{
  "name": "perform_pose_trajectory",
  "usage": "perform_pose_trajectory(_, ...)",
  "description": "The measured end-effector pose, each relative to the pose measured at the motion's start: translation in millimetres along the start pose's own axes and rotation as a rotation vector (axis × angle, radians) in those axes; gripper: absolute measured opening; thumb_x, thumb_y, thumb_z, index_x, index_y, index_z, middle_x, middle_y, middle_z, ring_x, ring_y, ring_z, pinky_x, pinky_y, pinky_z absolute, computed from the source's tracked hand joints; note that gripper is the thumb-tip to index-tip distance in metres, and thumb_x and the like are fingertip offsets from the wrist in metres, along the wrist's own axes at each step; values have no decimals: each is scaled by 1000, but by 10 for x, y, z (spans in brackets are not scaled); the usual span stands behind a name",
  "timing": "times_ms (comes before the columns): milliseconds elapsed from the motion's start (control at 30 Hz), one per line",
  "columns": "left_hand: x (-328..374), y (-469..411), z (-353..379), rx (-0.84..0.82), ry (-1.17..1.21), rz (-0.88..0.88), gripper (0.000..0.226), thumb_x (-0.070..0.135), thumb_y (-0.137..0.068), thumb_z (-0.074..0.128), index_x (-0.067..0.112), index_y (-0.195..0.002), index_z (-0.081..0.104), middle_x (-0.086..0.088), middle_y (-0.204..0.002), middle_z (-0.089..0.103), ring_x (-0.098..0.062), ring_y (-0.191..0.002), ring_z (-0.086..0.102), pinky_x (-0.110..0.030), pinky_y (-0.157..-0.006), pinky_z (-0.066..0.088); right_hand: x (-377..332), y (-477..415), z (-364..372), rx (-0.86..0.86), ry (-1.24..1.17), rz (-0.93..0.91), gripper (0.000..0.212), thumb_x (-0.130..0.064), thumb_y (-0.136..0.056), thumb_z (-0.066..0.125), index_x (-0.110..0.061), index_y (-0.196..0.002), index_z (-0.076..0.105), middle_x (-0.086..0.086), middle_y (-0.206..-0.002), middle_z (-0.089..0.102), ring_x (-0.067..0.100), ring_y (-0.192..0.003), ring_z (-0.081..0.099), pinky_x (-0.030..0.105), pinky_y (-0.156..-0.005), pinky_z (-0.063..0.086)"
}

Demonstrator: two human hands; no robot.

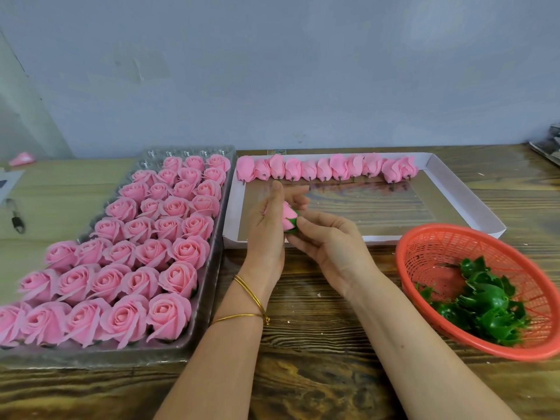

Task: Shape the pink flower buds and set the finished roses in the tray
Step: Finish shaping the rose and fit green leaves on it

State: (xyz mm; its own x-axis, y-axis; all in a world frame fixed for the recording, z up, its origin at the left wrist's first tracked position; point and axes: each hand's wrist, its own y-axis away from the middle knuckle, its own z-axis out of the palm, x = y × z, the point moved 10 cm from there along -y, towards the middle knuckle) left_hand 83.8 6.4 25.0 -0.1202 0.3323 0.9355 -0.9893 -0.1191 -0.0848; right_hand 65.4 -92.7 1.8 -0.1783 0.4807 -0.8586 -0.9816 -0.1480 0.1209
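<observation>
This looks like a small craft workshop bench for making artificial flowers in batches. A clear moulded plastic compartment tray holds row upon row of identical finished pink roses. Beside it, a shallow white cardboard box keeps a line of closed pink buds on short stems, and a red plastic mesh basket is stocked with loose green plastic calyxes. All of it sits on a worn wood-grain tabletop against a bare pale grey wall.

Plain pale blue-grey wall, dark wood-grain table, lighter wooden surface at left
</observation>
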Motion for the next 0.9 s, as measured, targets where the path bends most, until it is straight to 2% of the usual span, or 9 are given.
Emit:
perform_pose_trajectory(67, -6, -9, 6, -12, 1, -2, 41, 40, -99, 43, 17, -90, 76, 0, -84, 68, -11, -84, 63, -29, -82, 51, 3, 0, -28, 17, -9, 5, 17, 5, -89, 60, 1, -101, 72, 13, -97, 75, 17, -89, 73, 22, -74, 57)
perform_pose_trajectory(167, -6, -7, 13, -28, 2, -3, 41, 40, -99, 42, 22, -88, 77, 0, -84, 69, -11, -85, 63, -27, -81, 52, 12, 3, -47, 32, -22, 17, 20, 6, -87, 63, 1, -105, 71, 14, -99, 75, 19, -92, 73, 24, -75, 57)
perform_pose_trajectory(333, -23, -12, 21, -32, -7, -34, 41, 43, -95, 46, 16, -92, 77, 0, -84, 69, -13, -86, 62, -30, -82, 51, -1, 2, -28, 29, -38, 14, 18, 10, -84, 63, -1, -96, 71, 12, -89, 75, 18, -85, 73, 24, -71, 58)
perform_pose_trajectory(467, -5, -5, 25, -40, -3, -38, 41, 45, -93, 47, 18, -85, 78, 0, -84, 70, -12, -85, 64, -27, -82, 52, -1, 17, -15, 17, -50, 19, 16, 11, -83, 64, -2, -89, 72, 12, -86, 75, 19, -82, 74, 24, -69, 58)
perform_pose_trajectory(567, 20, -4, 43, -57, -5, -30, 41, 46, -90, 48, 20, -79, 78, 0, -84, 70, -11, -85, 64, -25, -81, 52, 14, 18, 3, 6, -44, 29, 16, 9, -84, 63, -1, -93, 72, 12, -88, 75, 19, -82, 73, 25, -71, 59)
perform_pose_trajectory(767, 1, -21, 22, -43, -3, -32, 43, 33, -100, 44, 6, -86, 74, -4, -83, 71, -11, -83, 65, -20, -75, 54, 7, 13, 32, -12, -10, 14, 18, 10, -83, 63, 3, -98, 71, 14, -88, 74, 20, -83, 72, 29, -79, 60)
perform_pose_trajectory(900, -16, -22, 22, -50, -13, -51, 44, 34, -100, 44, 14, -77, 76, -3, -83, 72, -12, -83, 66, -24, -76, 52, -24, 24, 32, -21, 28, -22, 18, 10, -81, 65, 3, -97, 70, 16, -87, 74, 22, -83, 72, 30, -80, 60)
